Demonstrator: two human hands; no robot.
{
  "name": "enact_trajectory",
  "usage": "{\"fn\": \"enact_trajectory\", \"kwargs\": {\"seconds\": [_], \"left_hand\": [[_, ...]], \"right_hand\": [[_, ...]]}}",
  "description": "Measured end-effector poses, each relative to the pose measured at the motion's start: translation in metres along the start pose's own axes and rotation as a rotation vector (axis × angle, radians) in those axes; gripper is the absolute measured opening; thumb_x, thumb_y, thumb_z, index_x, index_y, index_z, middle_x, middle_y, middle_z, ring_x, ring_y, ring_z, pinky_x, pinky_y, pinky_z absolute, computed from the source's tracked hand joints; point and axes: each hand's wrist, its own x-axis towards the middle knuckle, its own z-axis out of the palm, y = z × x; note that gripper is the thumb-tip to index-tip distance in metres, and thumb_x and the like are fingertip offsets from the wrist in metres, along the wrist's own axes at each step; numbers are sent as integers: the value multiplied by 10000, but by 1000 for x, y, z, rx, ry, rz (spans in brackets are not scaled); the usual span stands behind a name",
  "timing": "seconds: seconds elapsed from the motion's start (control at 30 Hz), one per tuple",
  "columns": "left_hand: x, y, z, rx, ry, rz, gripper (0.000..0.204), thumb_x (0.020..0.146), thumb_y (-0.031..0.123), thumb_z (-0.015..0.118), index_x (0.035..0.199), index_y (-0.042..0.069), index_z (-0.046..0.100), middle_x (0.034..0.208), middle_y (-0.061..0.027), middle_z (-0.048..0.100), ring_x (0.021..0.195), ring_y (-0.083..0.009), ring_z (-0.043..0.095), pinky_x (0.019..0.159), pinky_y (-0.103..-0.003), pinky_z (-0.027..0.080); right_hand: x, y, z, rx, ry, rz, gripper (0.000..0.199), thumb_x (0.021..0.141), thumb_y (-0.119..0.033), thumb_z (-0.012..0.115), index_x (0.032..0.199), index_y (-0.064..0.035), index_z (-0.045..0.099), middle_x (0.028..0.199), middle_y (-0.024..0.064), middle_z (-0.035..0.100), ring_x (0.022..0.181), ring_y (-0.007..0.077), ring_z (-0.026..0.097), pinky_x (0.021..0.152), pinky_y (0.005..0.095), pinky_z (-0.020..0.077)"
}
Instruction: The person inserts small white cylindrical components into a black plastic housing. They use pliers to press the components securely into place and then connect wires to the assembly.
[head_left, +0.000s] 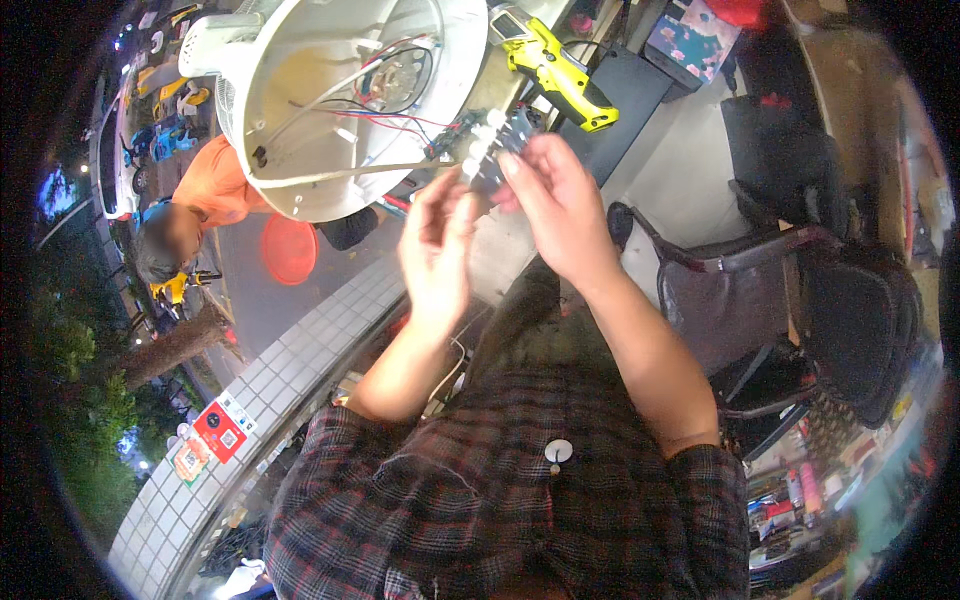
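Note:
A small circuit board (484, 160) with bright white parts is held out in front of me, blurred by glare. My right hand (562, 205) pinches its right edge between thumb and fingers. Curled and slightly smeared, my left hand (437, 245) is at the board's lower left side; what its fingertips close on is hidden. Thin red and blue wires (400, 118) run from the board toward a large white round housing (300, 110), open on its hollow side. A pale cable (345, 174) crosses the housing's rim toward my left fingers.
Beyond my right hand lies a yellow and black handheld device (560, 72). A flowered box (692, 40) stands at the far right, above a black chair (735, 300). To the left run a white tiled ledge (290, 355), a red round stool (289, 250) and a person in orange (215, 180).

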Motion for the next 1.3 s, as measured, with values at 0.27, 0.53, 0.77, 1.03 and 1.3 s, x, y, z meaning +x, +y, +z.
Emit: {"fn": "enact_trajectory", "kwargs": {"seconds": [0.27,0.53,0.77,1.03,1.3], "left_hand": [[26,-15,-17,-19,55,68,459,1048,144,583,1456,-17,446,1013,-69,646,735,-88,547,693,-244,486],[32,-26,-14,-61,-11,15,505,1032,109,611,1476,-11,403,927,-55,635,720,-89,560,634,-224,468],[30,-33,-20,-52,-37,2,460,1039,130,596,1445,-4,426,940,-66,641,713,-91,548,641,-242,482],[23,-49,-27,-62,-65,4,387,1034,88,588,1392,29,451,955,-94,651,737,-122,567,657,-271,496],[22,-51,-34,-73,-64,11,432,1033,104,599,1432,43,448,948,-86,655,744,-121,574,664,-264,482]], "right_hand": [[87,28,26,-254,143,-183,251,969,-209,678,995,33,616,817,146,704,717,244,704,655,351,560],[102,19,39,-407,59,-164,305,958,-235,699,1035,57,660,831,146,737,732,194,722,664,316,557],[104,13,50,-474,62,-156,331,932,-267,720,1010,55,699,837,171,750,754,224,730,713,341,558],[109,17,51,-431,86,-188,300,906,-268,730,944,29,706,790,177,737,737,302,734,690,394,562],[112,24,52,-488,102,-197,306,882,-300,743,897,5,719,753,193,723,739,367,731,708,452,567]]}}
